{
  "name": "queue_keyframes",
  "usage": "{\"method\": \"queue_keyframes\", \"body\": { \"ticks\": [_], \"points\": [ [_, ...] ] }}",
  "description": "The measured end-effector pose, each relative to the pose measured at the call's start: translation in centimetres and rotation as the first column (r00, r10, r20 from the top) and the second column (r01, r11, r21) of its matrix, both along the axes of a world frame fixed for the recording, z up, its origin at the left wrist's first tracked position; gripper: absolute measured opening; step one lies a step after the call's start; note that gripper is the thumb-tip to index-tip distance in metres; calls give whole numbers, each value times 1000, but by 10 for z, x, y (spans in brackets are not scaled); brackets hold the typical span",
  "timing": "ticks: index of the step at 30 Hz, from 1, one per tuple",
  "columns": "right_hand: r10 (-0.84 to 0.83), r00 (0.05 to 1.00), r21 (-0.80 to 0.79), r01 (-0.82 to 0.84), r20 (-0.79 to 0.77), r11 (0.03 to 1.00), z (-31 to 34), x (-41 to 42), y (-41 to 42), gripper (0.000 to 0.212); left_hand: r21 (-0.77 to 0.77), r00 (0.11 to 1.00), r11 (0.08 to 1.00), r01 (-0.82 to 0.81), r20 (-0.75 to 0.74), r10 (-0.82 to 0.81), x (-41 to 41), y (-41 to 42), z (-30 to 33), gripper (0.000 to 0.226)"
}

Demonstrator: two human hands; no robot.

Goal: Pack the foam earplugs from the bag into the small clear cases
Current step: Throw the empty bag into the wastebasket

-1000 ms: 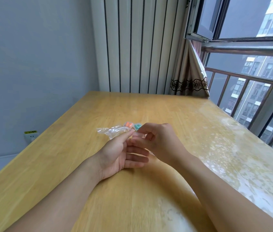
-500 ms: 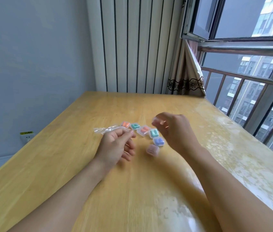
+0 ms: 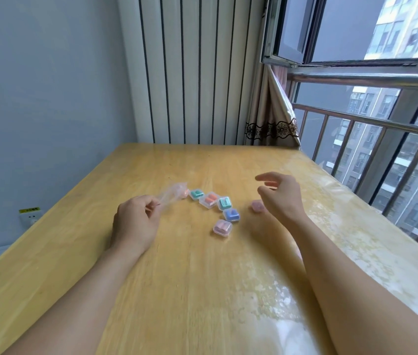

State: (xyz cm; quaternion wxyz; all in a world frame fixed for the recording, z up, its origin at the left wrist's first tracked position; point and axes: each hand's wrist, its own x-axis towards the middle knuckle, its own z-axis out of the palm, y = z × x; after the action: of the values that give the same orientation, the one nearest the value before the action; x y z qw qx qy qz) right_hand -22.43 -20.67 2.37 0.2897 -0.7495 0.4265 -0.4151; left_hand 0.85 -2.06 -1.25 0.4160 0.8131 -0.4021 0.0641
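Observation:
My left hand [image 3: 136, 221] pinches one end of a crumpled clear plastic bag [image 3: 173, 193] that stretches away to the upper right, just above the wooden table [image 3: 177, 290]. Several small clear cases lie in a curved row on the table: a teal-filled one [image 3: 197, 194], an orange one [image 3: 210, 199], another teal one [image 3: 225, 203], a blue one [image 3: 231, 215] and a pink one [image 3: 222, 228]. A further pink case [image 3: 257, 206] lies alone beside my right hand [image 3: 281, 192], which hovers above the table with fingers apart and nothing in it.
The table's far edge meets a striped wall panel [image 3: 190, 73]. A tied curtain [image 3: 272, 119] and a railed window [image 3: 382, 139] run along the right. A wall socket [image 3: 30, 216] sits low on the left wall.
My hands have moved apart. The right hand went right, let a pink case down on the table and opened. The left hand shifted left, keeping hold of the bag.

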Motion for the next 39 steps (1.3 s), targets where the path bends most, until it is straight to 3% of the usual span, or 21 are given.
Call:
{"method": "queue_keyframes", "body": {
  "ticks": [3,6,8,10,13,17,20,24,26,28,31,35,37,39],
  "points": [
    [387,921,97,-381,-52,919,18,12,22,48,-203,956,955,216,-153,-249,-21,-2,10,13],
    [673,724,245,-632,-152,735,33,26,52,85,-451,706,807,381,-422,-569,-56,9,33,16],
    [696,716,269,-662,-45,699,37,25,69,72,-535,559,749,391,-509,-655,-75,19,47,20],
    [665,735,286,-671,134,684,43,19,84,46,-547,528,760,350,-555,-642,-85,25,60,21],
    [572,741,334,-670,352,663,50,-13,104,27,-485,563,812,323,-591,-577,-105,33,76,19],
    [338,749,356,-596,570,720,42,-91,127,45,-444,502,739,507,-545,-672,-171,41,83,24],
    [176,752,363,-492,636,791,21,-159,148,51,-432,521,693,577,-459,-720,-231,37,70,22],
    [-111,749,406,-222,653,886,-22,-270,189,30,-382,446,524,761,-278,-851,-332,29,35,23],
    [-297,710,460,-43,638,887,-55,-338,216,14,-287,328,377,881,-206,-922,-396,30,11,27],
    [-439,677,543,70,590,837,-93,-378,232,12,-172,235,267,948,-186,-954,-429,27,-16,32],
    [-654,613,703,215,444,678,-156,-441,262,7,20,132,132,991,-302,-944,-484,23,-74,46],
    [-888,387,867,320,248,382,-253,-489,276,3,182,158,72,981,-521,-839,-514,18,-145,38],
    [-948,291,922,314,132,225,-306,-503,277,28,221,189,77,972,-548,-815,-521,17,-168,29],
    [-969,221,954,248,112,167,-345,-508,272,54,249,204,73,966,-557,-805,-526,15,-184,25]
  ]
}}
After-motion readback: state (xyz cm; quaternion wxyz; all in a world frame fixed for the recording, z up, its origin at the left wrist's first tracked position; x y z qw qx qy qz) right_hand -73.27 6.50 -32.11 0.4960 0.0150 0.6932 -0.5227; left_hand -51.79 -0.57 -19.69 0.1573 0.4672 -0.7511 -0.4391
